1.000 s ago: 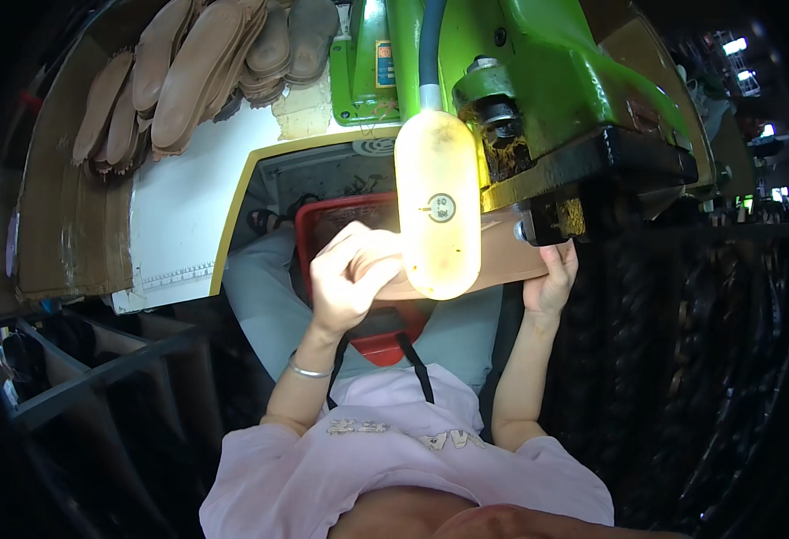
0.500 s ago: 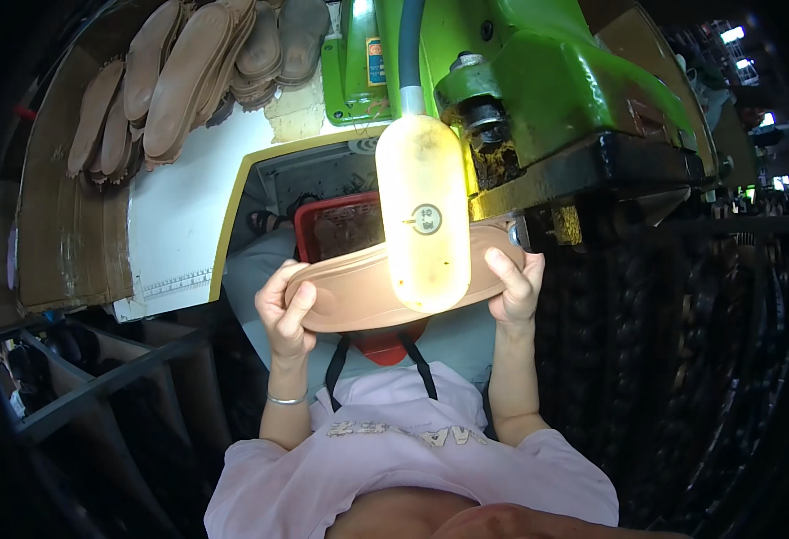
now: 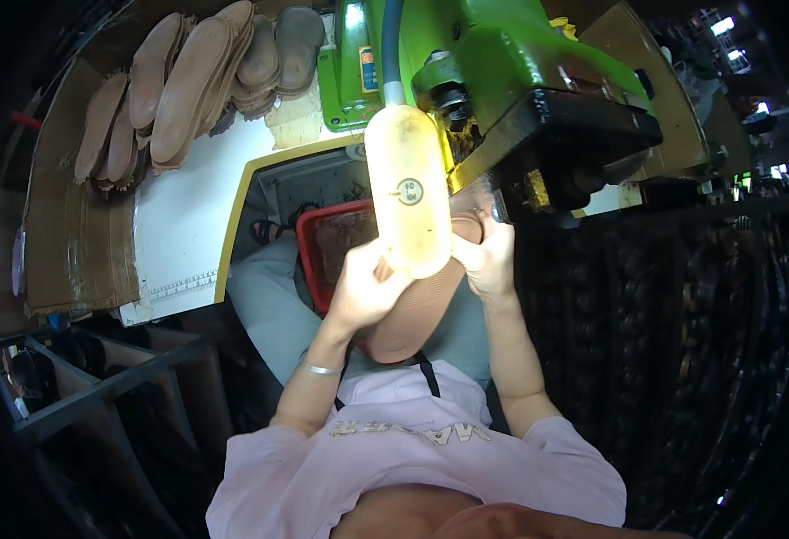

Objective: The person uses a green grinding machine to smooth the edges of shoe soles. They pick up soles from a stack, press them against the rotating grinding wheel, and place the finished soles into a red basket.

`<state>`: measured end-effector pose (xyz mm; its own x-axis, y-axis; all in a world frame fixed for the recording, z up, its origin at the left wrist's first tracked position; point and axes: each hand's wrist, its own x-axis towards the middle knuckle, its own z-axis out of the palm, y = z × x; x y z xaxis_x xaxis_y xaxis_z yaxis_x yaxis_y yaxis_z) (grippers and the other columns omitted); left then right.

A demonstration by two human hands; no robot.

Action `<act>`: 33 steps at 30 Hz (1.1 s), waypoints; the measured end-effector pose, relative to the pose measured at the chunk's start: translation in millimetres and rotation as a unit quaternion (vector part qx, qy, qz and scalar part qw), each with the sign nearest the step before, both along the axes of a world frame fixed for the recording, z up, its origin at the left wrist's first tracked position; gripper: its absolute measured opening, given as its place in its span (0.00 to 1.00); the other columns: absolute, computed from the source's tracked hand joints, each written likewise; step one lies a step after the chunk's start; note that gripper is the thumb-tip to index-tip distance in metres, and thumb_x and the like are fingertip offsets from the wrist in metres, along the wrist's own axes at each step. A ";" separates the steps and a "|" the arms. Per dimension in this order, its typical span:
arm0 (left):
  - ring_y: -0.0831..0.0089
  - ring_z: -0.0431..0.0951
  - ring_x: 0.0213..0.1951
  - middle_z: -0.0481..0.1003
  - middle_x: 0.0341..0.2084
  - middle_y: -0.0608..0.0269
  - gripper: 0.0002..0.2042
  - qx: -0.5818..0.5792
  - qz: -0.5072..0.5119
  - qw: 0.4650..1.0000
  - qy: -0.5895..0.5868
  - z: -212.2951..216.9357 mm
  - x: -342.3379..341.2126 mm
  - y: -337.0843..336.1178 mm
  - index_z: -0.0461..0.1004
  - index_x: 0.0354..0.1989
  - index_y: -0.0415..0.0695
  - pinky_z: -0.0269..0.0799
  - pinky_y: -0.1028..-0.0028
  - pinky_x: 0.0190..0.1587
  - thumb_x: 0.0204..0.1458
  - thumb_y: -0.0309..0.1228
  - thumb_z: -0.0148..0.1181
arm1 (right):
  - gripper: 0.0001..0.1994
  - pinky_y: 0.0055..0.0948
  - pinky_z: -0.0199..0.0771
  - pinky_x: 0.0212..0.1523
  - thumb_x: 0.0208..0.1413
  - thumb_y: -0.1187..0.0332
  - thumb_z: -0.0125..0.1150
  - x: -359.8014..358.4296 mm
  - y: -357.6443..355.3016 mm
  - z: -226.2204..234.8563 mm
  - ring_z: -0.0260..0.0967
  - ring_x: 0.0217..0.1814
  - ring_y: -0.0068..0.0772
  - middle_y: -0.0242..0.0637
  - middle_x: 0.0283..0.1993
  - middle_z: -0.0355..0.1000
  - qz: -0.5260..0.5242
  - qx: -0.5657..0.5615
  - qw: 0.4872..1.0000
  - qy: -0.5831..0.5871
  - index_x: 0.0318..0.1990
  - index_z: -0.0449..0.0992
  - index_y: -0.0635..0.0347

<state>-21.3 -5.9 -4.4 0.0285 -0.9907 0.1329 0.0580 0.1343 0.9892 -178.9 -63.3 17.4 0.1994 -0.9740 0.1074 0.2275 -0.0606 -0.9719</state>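
Note:
A brown shoe sole (image 3: 412, 323) slants away from my lap, its ribbed face showing and its near end low over my thighs. My left hand (image 3: 365, 289) grips its left edge, fingertips partly behind the glowing lamp (image 3: 410, 229). On the right, my right hand (image 3: 492, 258) is closed on the sole's edge near its far end. That far end sits close beneath the working head of the green machine (image 3: 538, 63), next to a small round metal part (image 3: 500, 208). Whether the sole touches the machine I cannot tell. The lamp hides the sole's middle.
Stacks of brown soles (image 3: 188, 90) lie at the far left by a cardboard box (image 3: 84, 242) on the white table (image 3: 174, 211). A red bin (image 3: 314, 256) stands below the table's cut-out. Metal racking (image 3: 111, 382) is at lower left. The lamp hangs low over my hands.
The sole has turned from lying crosswise to pointing away from me, with its ribbed face now showing. My left hand moved right and inward; my right hand shifted slightly left.

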 end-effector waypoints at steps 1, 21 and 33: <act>0.73 0.78 0.37 0.78 0.35 0.54 0.13 -0.015 -0.009 0.999 -0.040 0.2 -1.0 -6.7 0.74 0.41 0.32 0.71 0.75 0.42 0.47 0.24 0.62 | 0.22 0.26 0.71 0.48 0.43 0.79 0.67 -4.5 6.7 -11.0 0.71 0.46 0.28 0.40 0.46 0.71 -0.048 0.003 0.998 0.028 0.48 0.68 0.66; 0.85 0.71 0.26 0.75 0.26 0.65 0.08 0.020 0.112 0.991 0.072 -30.0 -33.3 7.9 0.75 0.37 0.33 0.65 0.85 0.30 0.48 0.20 0.63 | 0.19 0.26 0.71 0.50 0.49 0.76 0.65 -98.5 143.5 -85.8 0.70 0.47 0.27 0.40 0.45 0.71 0.002 0.247 0.969 0.017 0.49 0.67 0.71; 0.83 0.72 0.27 0.75 0.25 0.66 0.06 0.025 0.081 0.984 0.155 -30.8 -12.9 -8.1 0.74 0.31 0.37 0.68 0.82 0.31 0.45 0.19 0.65 | 0.20 0.26 0.76 0.40 0.53 0.76 0.62 -53.1 148.2 -88.3 0.71 0.42 0.27 0.42 0.45 0.71 0.176 0.294 0.939 -0.042 0.53 0.65 0.70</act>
